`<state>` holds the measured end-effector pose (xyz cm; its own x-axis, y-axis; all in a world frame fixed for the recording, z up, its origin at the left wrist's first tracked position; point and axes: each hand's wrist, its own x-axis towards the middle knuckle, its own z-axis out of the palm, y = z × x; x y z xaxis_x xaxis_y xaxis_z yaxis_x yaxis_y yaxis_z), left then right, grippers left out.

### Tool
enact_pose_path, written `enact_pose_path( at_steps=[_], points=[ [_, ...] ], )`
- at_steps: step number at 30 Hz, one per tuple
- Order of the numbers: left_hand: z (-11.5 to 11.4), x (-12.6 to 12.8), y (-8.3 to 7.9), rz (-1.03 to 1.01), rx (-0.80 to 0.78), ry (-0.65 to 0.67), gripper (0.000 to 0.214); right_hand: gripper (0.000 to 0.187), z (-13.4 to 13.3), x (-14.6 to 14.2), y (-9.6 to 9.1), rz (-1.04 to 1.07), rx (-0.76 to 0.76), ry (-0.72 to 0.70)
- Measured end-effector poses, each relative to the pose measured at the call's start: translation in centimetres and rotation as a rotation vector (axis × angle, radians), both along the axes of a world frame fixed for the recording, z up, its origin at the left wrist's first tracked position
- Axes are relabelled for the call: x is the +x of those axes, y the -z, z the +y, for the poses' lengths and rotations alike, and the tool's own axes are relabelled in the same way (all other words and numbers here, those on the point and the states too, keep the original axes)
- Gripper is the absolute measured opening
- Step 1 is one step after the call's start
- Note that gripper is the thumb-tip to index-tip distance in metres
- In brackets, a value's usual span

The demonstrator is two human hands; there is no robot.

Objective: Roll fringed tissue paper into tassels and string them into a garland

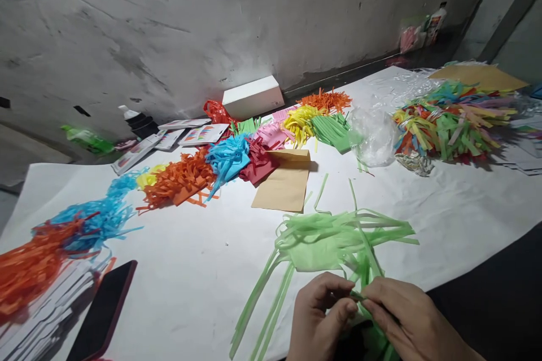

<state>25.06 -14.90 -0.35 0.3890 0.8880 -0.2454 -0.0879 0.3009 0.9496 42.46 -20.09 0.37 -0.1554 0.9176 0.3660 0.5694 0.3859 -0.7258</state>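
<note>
At the front edge of the table, my left hand and my right hand are close together. Each pinches a twisted piece of green tissue paper between thumb and fingers. Loose green strips hang below from it, between the hands. Just beyond my fingers lies a light green tissue-paper fringe, its cut strips spread to both sides and toward me. A brown paper envelope rests flat behind that fringe.
Orange fringe, blue fringe and other coloured bundles line the back. Multicoloured tassels and a clear plastic bag lie right. A phone sits at left beside stacked white strips. A white box stands by the wall.
</note>
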Motion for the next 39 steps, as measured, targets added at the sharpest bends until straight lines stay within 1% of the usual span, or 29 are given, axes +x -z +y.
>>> enact_pose_path(
  at_steps=[2,4,5,7,9,11,13,14,16,18,19,20,22,23,24,25,26,28,29,30,31,32,33,34,35,36,37,38,39],
  points=[
    [0.3,-0.4,-0.5,0.074,0.143,0.002,0.031,0.021,0.0,0.1,-0.3,0.000,0.006,0.010],
    [0.5,-0.6,-0.8,0.139,0.327,0.013,0.031,0.018,0.0,0.0,-0.5,-0.028,0.019,0.023],
    [0.5,-0.6,-0.8,0.162,0.407,0.017,0.031,0.019,0.0,-0.1,-0.6,-0.035,0.026,0.032],
    [0.3,-0.6,-0.6,0.193,0.516,0.005,0.032,0.021,0.1,-0.5,-0.6,-0.027,0.062,0.021],
    [-0.1,-0.7,-0.3,0.213,0.571,-0.032,0.035,0.027,0.2,-0.9,-0.6,-0.011,0.098,0.000],
    [-0.7,-0.8,0.1,0.223,0.573,-0.076,0.038,0.033,0.3,-1.2,-0.7,-0.013,0.111,0.001],
    [-1.1,-1.2,0.0,0.198,0.505,-0.102,0.038,0.035,0.2,-1.1,-0.9,-0.028,0.103,0.005],
    [-1.2,-1.6,-0.3,0.166,0.446,-0.118,0.037,0.034,0.1,-0.9,-1.0,-0.047,0.116,0.011],
    [-0.6,-3.1,-1.4,0.097,0.326,-0.181,0.033,0.035,0.1,-0.2,-0.9,-0.100,0.171,0.060],
    [1.1,-5.7,-3.0,0.067,0.275,-0.331,0.028,0.042,0.3,0.4,-0.5,-0.135,0.228,0.155],
    [2.4,-7.4,-3.9,0.088,0.283,-0.438,0.026,0.040,0.6,0.4,-0.2,-0.140,0.255,0.192],
    [3.8,-9.4,-4.7,0.096,0.314,-0.606,0.025,0.036,1.0,0.3,0.2,-0.144,0.281,0.209],
    [6.9,-13.7,-5.8,0.106,0.371,-0.909,0.022,0.032,2.1,-0.6,1.2,-0.194,0.327,0.162],
    [8.3,-15.9,-6.0,0.109,0.433,-1.039,0.023,0.033,2.7,-1.2,1.8,-0.240,0.343,0.112],
    [9.6,-18.0,-6.0,0.145,0.470,-1.110,0.024,0.034,3.3,-2.0,2.5,-0.295,0.356,0.064],
    [10.6,-20.0,-5.7,0.202,0.503,-1.162,0.025,0.035,3.9,-2.7,3.2,-0.351,0.364,0.033],
    [11.3,-21.7,-5.2,0.284,0.519,-1.181,0.027,0.036,4.4,-3.3,4.0,-0.402,0.372,0.022],
    [11.7,-24.0,-3.7,0.581,0.521,-1.098,0.034,0.036,5.1,-4.1,5.4,-0.466,0.393,0.044],
    [11.6,-24.4,-2.7,0.761,0.546,-1.030,0.041,0.037,5.3,-4.1,6.0,-0.478,0.407,0.061],
    [11.1,-24.4,-1.8,0.932,0.607,-0.965,0.047,0.038,5.5,-4.1,6.3,-0.483,0.425,0.070],
    [10.5,-23.7,-0.9,1.068,0.703,-0.913,0.051,0.039,5.5,-3.9,6.5,-0.488,0.447,0.070],
    [9.6,-22.5,-0.2,1.161,0.833,-0.855,0.052,0.041,5.5,-3.6,6.5,-0.495,0.470,0.067],
    [8.7,-20.8,0.4,1.181,0.975,-0.806,0.050,0.041,5.5,-3.3,6.4,-0.508,0.494,0.065],
    [7.7,-18.7,0.7,1.142,1.075,-0.690,0.041,0.041,5.5,-2.9,6.3,-0.521,0.514,0.058],
    [6.7,-16.3,0.8,1.072,1.127,-0.468,0.032,0.041,5.4,-2.6,6.1,-0.528,0.529,0.047],
    [5.7,-13.8,0.6,0.968,1.158,-0.184,0.031,0.039,5.3,-2.4,6.0,-0.527,0.534,0.031],
    [4.9,-11.3,0.3,0.870,1.137,0.136,0.039,0.038,5.2,-2.1,5.9,-0.521,0.527,0.014],
    [4.4,-9.0,-0.1,0.814,1.137,0.311,0.046,0.037,5.1,-1.9,5.9,-0.511,0.509,-0.005],
    [4.1,-7.0,-0.4,0.774,1.141,0.422,0.055,0.036,4.9,-1.7,5.9,-0.496,0.490,-0.017]
  ],
)
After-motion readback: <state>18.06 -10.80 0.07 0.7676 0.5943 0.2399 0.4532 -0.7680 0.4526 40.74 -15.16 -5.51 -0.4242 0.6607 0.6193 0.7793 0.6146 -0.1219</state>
